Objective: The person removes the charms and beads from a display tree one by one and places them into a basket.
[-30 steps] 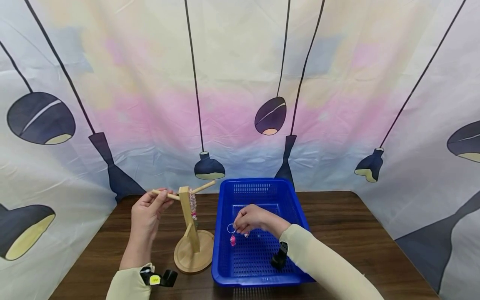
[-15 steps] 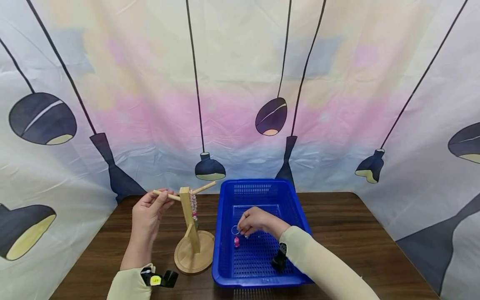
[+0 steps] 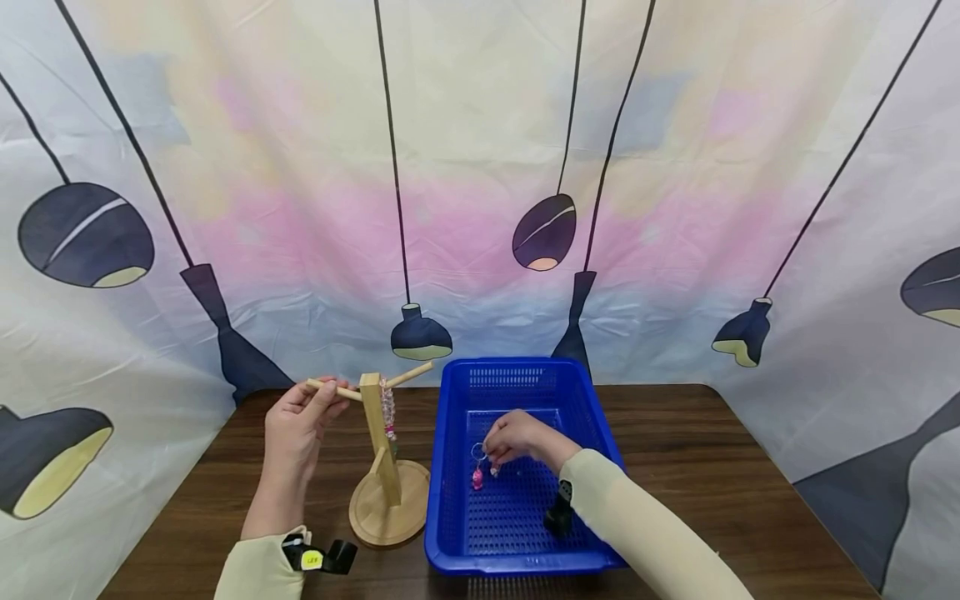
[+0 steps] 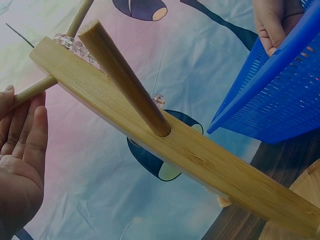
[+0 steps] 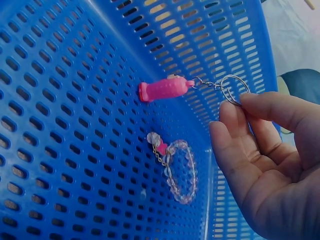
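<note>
My right hand [image 3: 516,435] is inside the blue basket [image 3: 435,500], pinching the split ring of a keychain [image 5: 167,89] between thumb and finger. From the ring's short chain hangs a pink figure. Lower in the right wrist view, a clear-beaded bracelet [image 5: 192,172] with a pink charm appears against the basket's mesh. My left hand [image 3: 296,425] grips a peg of the wooden stand [image 3: 381,442], with thumb and fingers on the peg. On the stand's opposite peg hangs a beaded bracelet [image 3: 387,408] in clear and pink; the post partly hides it in the left wrist view.
The stand's round base [image 3: 397,521] rests on the dark wooden table [image 3: 690,467], just left of the basket. A shorter peg [image 4: 125,77] juts from the post. Behind the table hangs a cloth [image 3: 480,233] printed with lamps.
My right hand has shifted slightly right within the basket, carrying the keychain with it. The left hand stays on the peg, and the stand has not moved.
</note>
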Motion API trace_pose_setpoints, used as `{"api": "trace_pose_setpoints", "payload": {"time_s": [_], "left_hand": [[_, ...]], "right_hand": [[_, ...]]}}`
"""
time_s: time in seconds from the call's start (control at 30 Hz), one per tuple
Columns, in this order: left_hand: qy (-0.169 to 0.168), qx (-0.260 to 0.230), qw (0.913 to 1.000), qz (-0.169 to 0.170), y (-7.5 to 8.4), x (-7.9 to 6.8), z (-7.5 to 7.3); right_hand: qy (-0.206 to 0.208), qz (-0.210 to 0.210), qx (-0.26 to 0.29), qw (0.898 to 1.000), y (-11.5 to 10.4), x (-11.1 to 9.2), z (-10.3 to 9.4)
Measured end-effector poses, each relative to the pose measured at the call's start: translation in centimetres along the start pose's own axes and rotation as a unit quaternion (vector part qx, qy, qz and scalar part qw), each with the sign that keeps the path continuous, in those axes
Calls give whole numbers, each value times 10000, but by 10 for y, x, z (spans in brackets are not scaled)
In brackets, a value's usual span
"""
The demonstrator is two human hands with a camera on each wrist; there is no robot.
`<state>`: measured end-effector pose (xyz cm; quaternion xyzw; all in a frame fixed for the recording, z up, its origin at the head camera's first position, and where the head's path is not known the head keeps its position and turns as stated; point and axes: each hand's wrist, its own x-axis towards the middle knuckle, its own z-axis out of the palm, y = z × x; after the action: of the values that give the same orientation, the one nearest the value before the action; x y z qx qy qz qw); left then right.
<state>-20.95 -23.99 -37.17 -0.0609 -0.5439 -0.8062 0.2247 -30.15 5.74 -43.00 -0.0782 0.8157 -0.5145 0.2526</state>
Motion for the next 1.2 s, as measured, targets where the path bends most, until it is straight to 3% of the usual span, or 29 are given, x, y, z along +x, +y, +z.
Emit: {"api": "trace_pose_setpoints", "payload": {"time_s": [0.6,1.2], "left_hand": [[-16,-1,10000,-49,-1,0,0],[-68,38,9999,-64,2,0,-1]], "right_hand": [[542,362,383,9971,12,16,-15],[982,588,165,9933,23,24,-15]]}}
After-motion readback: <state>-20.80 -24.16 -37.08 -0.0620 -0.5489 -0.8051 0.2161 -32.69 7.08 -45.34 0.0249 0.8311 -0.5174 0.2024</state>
